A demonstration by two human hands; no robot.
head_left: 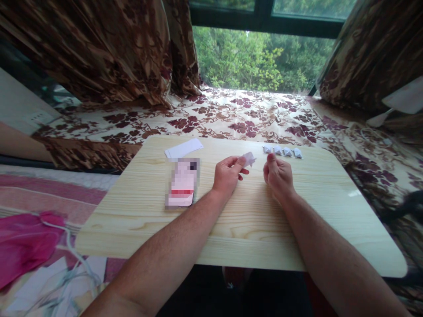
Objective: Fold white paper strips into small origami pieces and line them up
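Observation:
Between the thumb and fingers of my left hand point(228, 176) is a small folded piece of white paper point(250, 159), its edges uneven and slightly see-through. My right hand point(278, 176) is apart from it, to the right, with the fingers curled in and the thumb on top; whether anything lies inside that grip is hidden. Just beyond my right hand, several small folded white paper shapes point(282, 151) stand in a row near the table's far edge. White paper strips point(183, 148) lie at the far left of the tabletop.
A blurred-out phone-like object point(183, 180) lies left of my hands on the light wooden table point(257, 224). Behind the table is a ledge with floral cloth point(244, 114) below a window. Pink fabric point(28, 246), papers and a white cable point(71, 242) lie at the lower left.

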